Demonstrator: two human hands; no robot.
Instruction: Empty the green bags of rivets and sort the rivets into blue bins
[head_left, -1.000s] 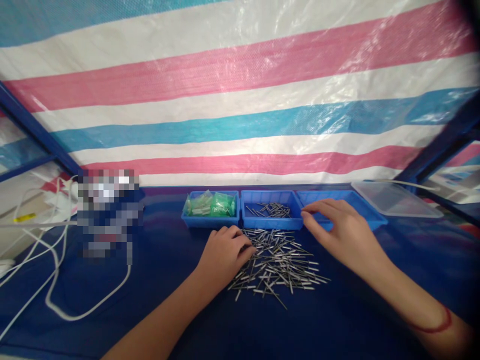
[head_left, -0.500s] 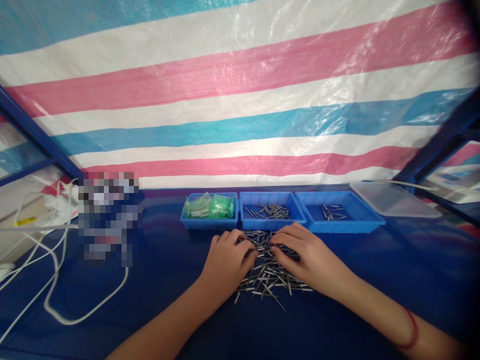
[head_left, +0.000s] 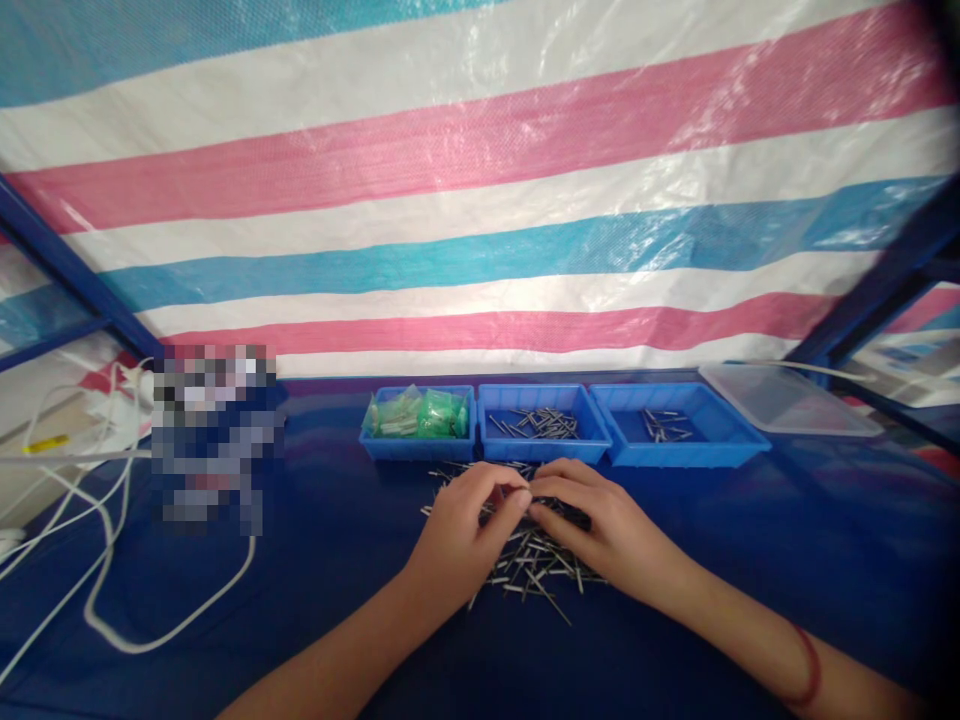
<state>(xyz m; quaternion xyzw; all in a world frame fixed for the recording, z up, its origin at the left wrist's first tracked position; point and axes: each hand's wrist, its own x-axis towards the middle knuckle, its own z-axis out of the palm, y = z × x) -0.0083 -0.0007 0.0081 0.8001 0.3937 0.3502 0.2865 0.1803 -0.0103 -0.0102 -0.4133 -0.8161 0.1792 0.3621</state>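
A loose pile of thin metal pins [head_left: 536, 570], silver and dark, lies on the blue tabletop beneath both hands. My left hand [head_left: 469, 520] is over the pile's left side, thumb and index finger pinched together. From the right, my right hand [head_left: 600, 510] reaches in with curled fingers, its thumb and index tips meeting the left fingertips above the pile. Whatever is between these fingertips is too small and hidden to make out. Behind the pile, the middle blue bin [head_left: 546, 450] holds more pins. The right blue bin [head_left: 682, 455] has a few similar pins.
A left blue bin [head_left: 420, 452] contains clear and green plastic packets [head_left: 441, 412]. A translucent lid [head_left: 795, 400] lies at the back right. White cables [head_left: 150, 645] run across the table's left side beside a blurred-out patch. A striped plastic sheet [head_left: 480, 240] hangs behind.
My left hand has moved right and its thumb and index finger have closed into a pinch. My right hand has shifted slightly left and down, so the fingertips now meet. More pins show at the pile's left.
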